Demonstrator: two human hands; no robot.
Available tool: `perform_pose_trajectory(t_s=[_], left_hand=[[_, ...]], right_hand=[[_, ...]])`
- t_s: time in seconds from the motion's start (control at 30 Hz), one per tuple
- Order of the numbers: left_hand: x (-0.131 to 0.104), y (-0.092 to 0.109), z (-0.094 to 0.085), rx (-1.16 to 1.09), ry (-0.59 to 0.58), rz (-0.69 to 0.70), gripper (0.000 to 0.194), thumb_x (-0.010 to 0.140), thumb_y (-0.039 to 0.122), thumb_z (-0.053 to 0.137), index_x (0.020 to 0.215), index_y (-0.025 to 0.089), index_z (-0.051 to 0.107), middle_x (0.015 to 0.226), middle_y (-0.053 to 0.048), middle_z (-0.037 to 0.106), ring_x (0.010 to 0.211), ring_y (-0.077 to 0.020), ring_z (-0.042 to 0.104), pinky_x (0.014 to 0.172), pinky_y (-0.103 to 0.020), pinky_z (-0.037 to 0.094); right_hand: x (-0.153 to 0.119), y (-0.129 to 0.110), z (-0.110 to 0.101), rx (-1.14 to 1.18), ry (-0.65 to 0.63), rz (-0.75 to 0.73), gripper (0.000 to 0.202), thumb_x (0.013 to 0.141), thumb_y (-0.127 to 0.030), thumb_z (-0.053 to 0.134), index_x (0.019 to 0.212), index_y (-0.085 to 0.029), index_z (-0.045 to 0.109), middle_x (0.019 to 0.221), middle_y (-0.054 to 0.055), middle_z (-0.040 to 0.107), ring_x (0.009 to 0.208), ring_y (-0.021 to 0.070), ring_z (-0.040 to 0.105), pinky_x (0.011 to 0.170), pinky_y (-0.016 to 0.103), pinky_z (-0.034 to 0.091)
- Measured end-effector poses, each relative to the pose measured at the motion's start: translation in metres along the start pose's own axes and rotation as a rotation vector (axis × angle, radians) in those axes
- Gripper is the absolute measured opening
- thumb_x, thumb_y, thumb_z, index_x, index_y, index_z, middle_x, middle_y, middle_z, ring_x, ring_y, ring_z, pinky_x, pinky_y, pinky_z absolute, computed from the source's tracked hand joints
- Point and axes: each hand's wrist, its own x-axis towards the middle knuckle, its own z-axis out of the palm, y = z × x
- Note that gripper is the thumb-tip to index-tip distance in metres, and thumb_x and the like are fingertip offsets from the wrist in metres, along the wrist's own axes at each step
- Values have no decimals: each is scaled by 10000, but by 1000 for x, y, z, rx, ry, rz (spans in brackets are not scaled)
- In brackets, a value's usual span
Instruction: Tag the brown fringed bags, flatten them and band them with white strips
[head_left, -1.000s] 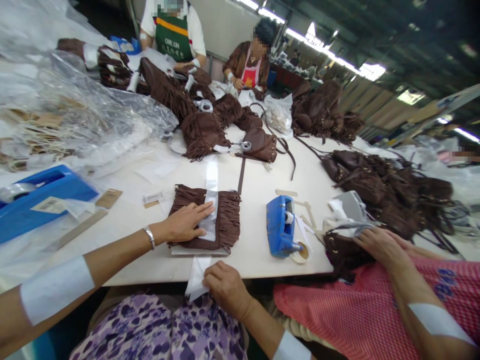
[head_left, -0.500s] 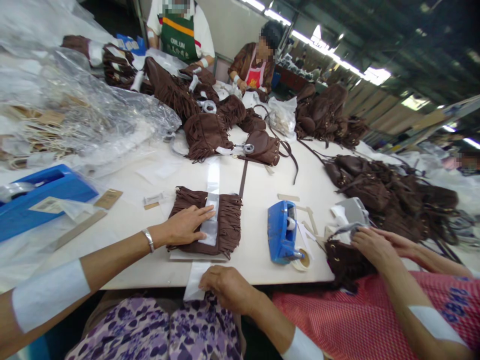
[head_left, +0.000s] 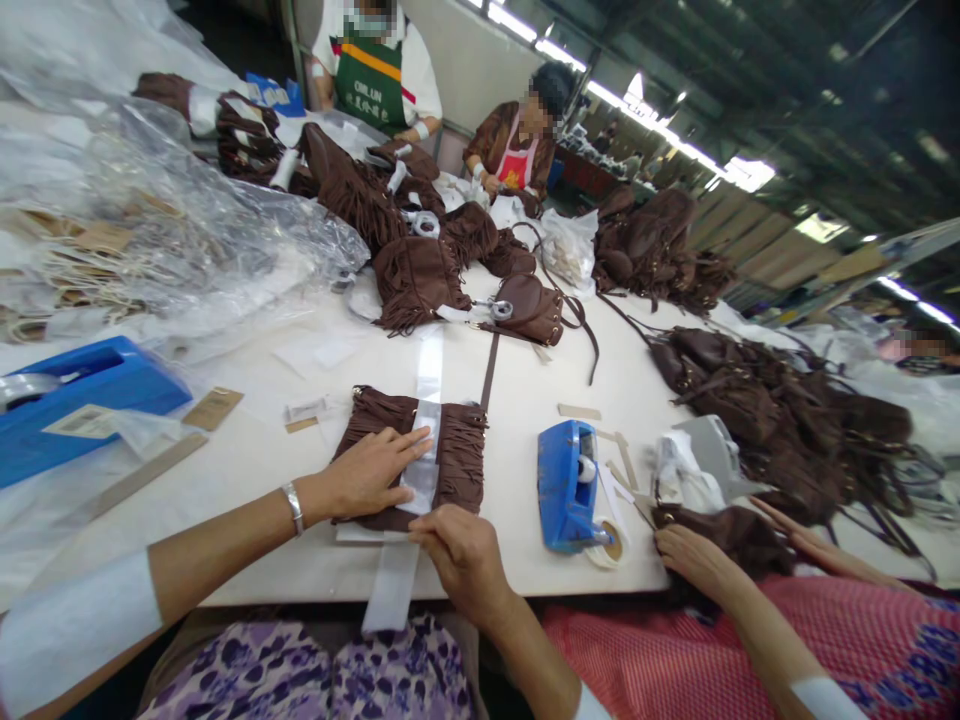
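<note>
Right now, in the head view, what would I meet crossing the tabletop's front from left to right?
Large blue tape dispenser, brown card tag, fringed brown bag, small blue tape dispenser, co-worker's hand.

Off the hanging white strip [head_left: 391,588], the right hand [head_left: 466,562] now apparently touches the near edge of the fringed bag [head_left: 460,462].

Lamps [head_left: 750,174] glare far right beneath a dim roof [head_left: 817,80]; the surface [head_left: 525,390] is softly bright, plastic [head_left: 285,230] glints left, and wide-angle distortion stretches the edges.
</note>
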Motion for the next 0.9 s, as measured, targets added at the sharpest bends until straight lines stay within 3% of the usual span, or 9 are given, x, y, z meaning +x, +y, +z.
perform_pose_trajectory(t_s=[0.3,0.5,0.7,0.9], left_hand=[[-1,-1,3,-33,11,-17,759,867,275,536,1562,286,231,1644,-28,265,1170,-286,490,1020,-452,417],[-2,-4,1,-67,12,-9,735,882,311,524,1559,287,239,1656,-10,229,1222,-292,470,1028,-450,416],[-2,-4,-3,-87,-8,-1,748,904,341,524,1572,277,195,1655,-16,231,1244,-282,452,1065,-435,387],[-2,-5,-6,-94,-31,-4,711,930,443,512,1565,295,228,1663,-12,203,1200,-280,480,1056,-442,390]], right_hand=[[29,14,21,-41,188,240,111,923,-138,597,858,-209,652,861,13,668,843,142,629,791,250,502],[28,18,31,-71,274,295,88,888,-128,629,845,-194,668,1124,98,631,1145,203,583,958,325,490],[21,8,21,6,239,292,107,906,-124,590,892,-204,659,1212,106,627,1265,221,531,1005,349,467],[-22,-15,10,128,80,194,118,940,-156,538,951,-225,633,1058,64,693,1047,184,643,860,287,510]])
